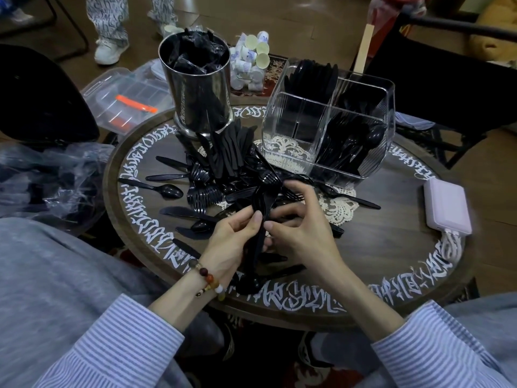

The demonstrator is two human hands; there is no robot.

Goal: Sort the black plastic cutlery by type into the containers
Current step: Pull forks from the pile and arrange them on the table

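A heap of black plastic cutlery (221,163) covers the middle of the round wooden table (391,247): knives, forks and spoons mixed. My left hand (232,242) grips a bunch of black spoons (260,208) by the handles, bowls pointing away from me. My right hand (302,228) is curled around the same bunch from the right, thumb against it. A clear divided container (279,127) at the back right holds knives in its far compartment and spoons in its right one; the near left compartment looks bare. A steel canister (200,88) stands behind the heap, stuffed with black wrapped items.
A pink power bank (447,208) with a braided cable lies at the table's right edge. A clear lidded box (126,99) sits back left, plastic bags (50,180) at the left, small cups (251,60) behind. A person's legs stand beyond the table.
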